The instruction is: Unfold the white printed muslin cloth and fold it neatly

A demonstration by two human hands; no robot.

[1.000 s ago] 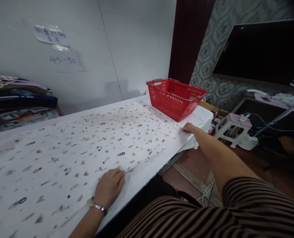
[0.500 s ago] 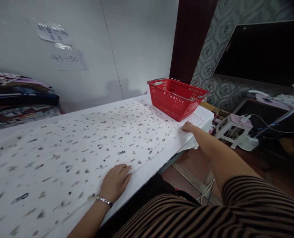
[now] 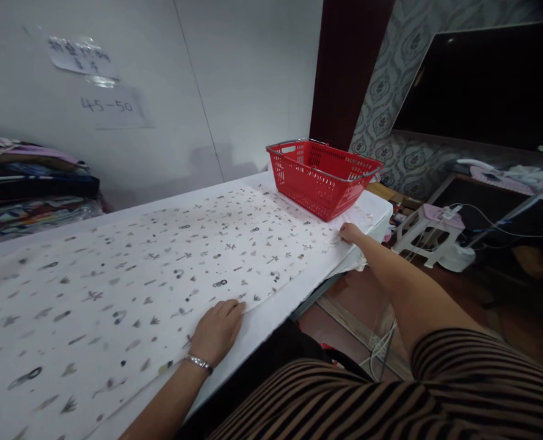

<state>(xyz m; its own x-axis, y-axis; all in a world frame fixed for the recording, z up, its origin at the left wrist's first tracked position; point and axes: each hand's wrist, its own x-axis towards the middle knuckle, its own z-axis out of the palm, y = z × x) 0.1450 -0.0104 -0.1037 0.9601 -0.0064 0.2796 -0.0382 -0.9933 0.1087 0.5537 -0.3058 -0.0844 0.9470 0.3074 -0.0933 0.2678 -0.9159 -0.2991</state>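
A long white cloth printed with small grey and brown motifs (image 3: pixel 161 269) lies spread over the table. My left hand (image 3: pixel 220 330), a silver bracelet at its wrist, rests palm down over the cloth's near edge with its fingers stretched forward. Farther right, my right hand (image 3: pixel 350 233) is closed on the cloth's near right corner, just in front of a red basket (image 3: pixel 319 183). What its fingertips pinch is largely hidden by the hand.
The white-covered table (image 3: pixel 271 318) runs along a pale wall with paper signs (image 3: pixel 115 107). Folded textiles (image 3: pixel 33 183) are stacked at the left. Beyond the table's right end stand a plastic stool (image 3: pixel 429 229) with cables and a dark wall screen (image 3: pixel 477 85).
The view has shifted slightly, so the wall signs and basket sit a little farther left. Both hands stay at the same places on the cloth, with only slight movement.
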